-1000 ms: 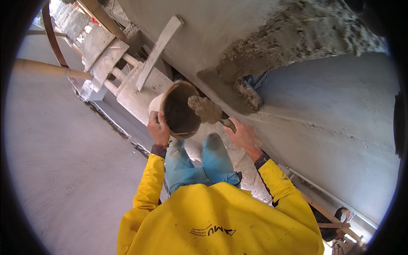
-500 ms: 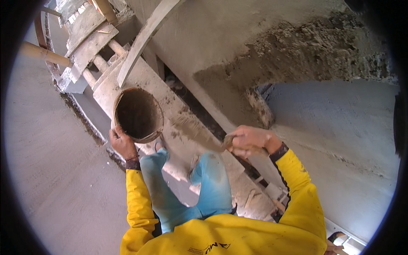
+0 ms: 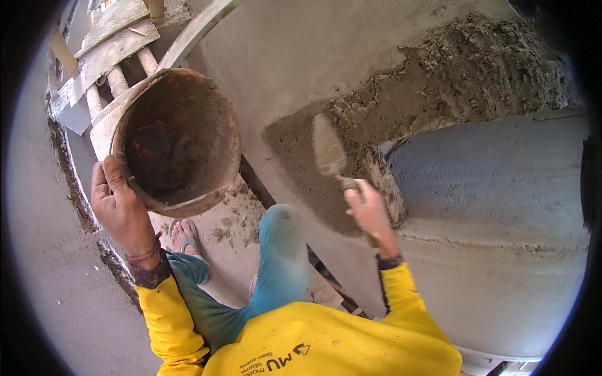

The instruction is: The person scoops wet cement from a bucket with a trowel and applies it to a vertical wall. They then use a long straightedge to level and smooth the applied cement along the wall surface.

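My left hand (image 3: 125,216) grips the near left rim of a round, mortar-stained bucket (image 3: 216,122). The bucket tilts toward me, and some dark wet mortar (image 3: 169,160) lies inside. In my right hand (image 3: 371,213) is the handle of a pointed trowel (image 3: 328,149), its blade turned up and away from me. That blade is in front of a darker, damp mortar patch (image 3: 291,147) on the wall; whether it touches cannot be made out. Rough, lumpy mortar (image 3: 489,69) runs along the wall above a recess.
Underfoot is a mortar-spattered board (image 3: 216,235) where my sandalled foot (image 3: 186,238) rests, with a dark gap between it and the wall. Planks (image 3: 119,44) over bamboo poles (image 3: 117,81) lie at the far left. A curved strip (image 3: 197,31) rises behind the bucket.
The bucket has come up closer and appears larger, still in my left hand. My right hand has swung the trowel up to the wall patch. My body has shifted a little.
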Action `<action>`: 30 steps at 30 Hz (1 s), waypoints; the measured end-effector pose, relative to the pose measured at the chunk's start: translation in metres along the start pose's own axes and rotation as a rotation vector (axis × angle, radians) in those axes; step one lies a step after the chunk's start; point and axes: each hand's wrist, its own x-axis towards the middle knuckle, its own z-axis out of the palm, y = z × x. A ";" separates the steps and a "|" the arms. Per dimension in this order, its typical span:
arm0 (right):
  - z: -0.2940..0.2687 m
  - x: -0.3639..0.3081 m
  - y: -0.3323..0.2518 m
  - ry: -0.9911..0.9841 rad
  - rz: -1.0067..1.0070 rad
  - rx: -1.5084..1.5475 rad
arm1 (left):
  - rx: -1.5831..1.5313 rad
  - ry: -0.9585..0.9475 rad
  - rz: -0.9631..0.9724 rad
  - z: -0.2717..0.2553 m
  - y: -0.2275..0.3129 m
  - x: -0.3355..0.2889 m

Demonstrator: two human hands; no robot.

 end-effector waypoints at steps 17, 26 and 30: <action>0.099 0.085 0.095 0.369 -0.058 -0.203 | 0.245 0.045 0.043 -0.044 -0.008 -0.010; 0.028 0.050 0.037 0.431 -0.058 -0.395 | 0.168 0.010 0.080 -0.030 -0.002 -0.005; 0.008 0.034 0.009 0.550 -0.112 -0.277 | 0.163 -0.053 0.110 -0.021 -0.004 -0.010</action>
